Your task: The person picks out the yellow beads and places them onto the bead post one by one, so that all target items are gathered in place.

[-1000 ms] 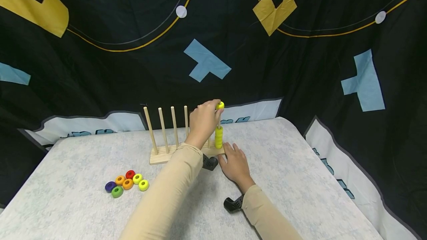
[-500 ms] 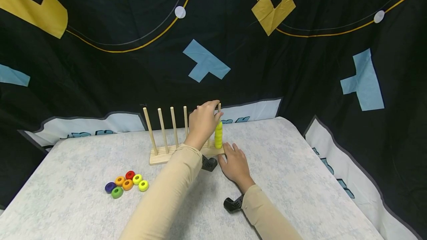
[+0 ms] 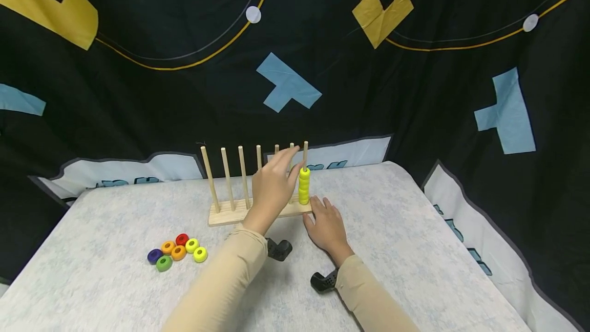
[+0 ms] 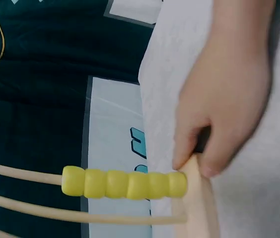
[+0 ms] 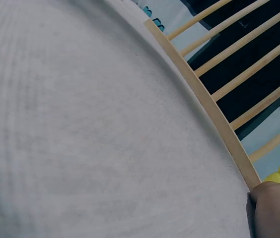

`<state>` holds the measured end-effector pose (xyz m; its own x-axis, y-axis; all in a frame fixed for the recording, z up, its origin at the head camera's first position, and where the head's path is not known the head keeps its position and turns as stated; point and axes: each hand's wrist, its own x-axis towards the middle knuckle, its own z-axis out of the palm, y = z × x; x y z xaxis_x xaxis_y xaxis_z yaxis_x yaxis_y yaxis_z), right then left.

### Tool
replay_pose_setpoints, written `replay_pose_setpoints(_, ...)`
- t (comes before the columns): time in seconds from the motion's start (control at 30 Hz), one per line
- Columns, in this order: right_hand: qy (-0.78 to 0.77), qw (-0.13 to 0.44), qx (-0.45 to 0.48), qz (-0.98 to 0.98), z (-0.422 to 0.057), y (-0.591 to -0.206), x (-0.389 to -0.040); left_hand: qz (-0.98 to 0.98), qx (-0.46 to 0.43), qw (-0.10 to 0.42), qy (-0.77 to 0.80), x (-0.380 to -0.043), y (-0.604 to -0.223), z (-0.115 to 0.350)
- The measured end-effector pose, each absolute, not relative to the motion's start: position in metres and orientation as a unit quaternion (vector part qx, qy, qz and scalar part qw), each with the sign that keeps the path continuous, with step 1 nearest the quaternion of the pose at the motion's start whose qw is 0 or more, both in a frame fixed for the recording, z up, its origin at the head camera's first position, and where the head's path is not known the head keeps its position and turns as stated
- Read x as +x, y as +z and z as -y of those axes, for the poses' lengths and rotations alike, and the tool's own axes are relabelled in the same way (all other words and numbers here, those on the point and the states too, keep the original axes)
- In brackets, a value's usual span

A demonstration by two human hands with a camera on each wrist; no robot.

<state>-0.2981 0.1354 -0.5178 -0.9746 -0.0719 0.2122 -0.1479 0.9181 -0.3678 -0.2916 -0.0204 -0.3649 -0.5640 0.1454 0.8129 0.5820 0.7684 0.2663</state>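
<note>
A wooden peg rack [image 3: 226, 215] stands on the table with a row of upright pegs. Yellow rings [image 3: 304, 187] are stacked on its rightmost peg, seen sideways in the left wrist view as a yellow column [image 4: 125, 184]; the peg's tip sticks out above them. My left hand [image 3: 274, 188] hovers in front of the rack, just left of that stack, fingers extended and holding nothing. It hides parts of the middle pegs. My right hand [image 3: 327, 227] rests on the table and grips the rack's right end, thumb in front and fingers behind [image 4: 224, 104].
Loose rings lie at the left front of the table: a purple ring [image 3: 155, 256], a green ring [image 3: 163, 263], a red ring [image 3: 182, 240], two orange and two yellow ones. A dark curtain [image 3: 184, 106] hangs behind the table [image 3: 115, 209].
My left hand has lowered a yellow ring from the peg's top onto the stack, let go and drawn back leftward. My right hand has stayed at the rack's end.
</note>
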Motion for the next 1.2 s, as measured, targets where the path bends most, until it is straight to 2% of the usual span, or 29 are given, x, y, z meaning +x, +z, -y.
replay_pose_setpoints(0.13, 0.195, 0.098, 0.057, 0.974, -0.135, -0.518, -0.297, 0.827, -0.250, 0.428, -0.263, -0.276, -0.380, 0.037)
replay_pose_setpoints(0.3, 0.200, 0.107, 0.060, 0.972, -0.135, -0.519, -0.299, 0.838, -0.273, 0.399, -0.251, -0.254, -0.403, 0.062)
replay_pose_setpoints(0.43, 0.199, 0.107, 0.059, 0.972, -0.136, -0.518, -0.298, 0.866, -0.268, 0.340, -0.250, -0.239, -0.418, 0.085)
replay_pose_setpoints(0.6, 0.202, 0.102, 0.061, 0.972, -0.135, -0.516, -0.297, 0.914, -0.230, 0.198, -0.270, -0.226, -0.431, 0.122)
replay_pose_setpoints(0.7, 0.200, 0.101, 0.063, 0.973, -0.133, -0.515, -0.296, 0.931, -0.209, 0.141, -0.265, -0.221, -0.437, 0.148)
replay_pose_setpoints(0.97, 0.201, 0.099, 0.064, 0.972, -0.131, -0.514, -0.295, 0.958, -0.158, 0.079, -0.226, -0.206, -0.451, 0.215)
replay_pose_setpoints(1.2, 0.201, 0.098, 0.060, 0.973, -0.133, -0.514, -0.295, 0.965, -0.144, 0.039, -0.215, -0.204, -0.457, 0.240)
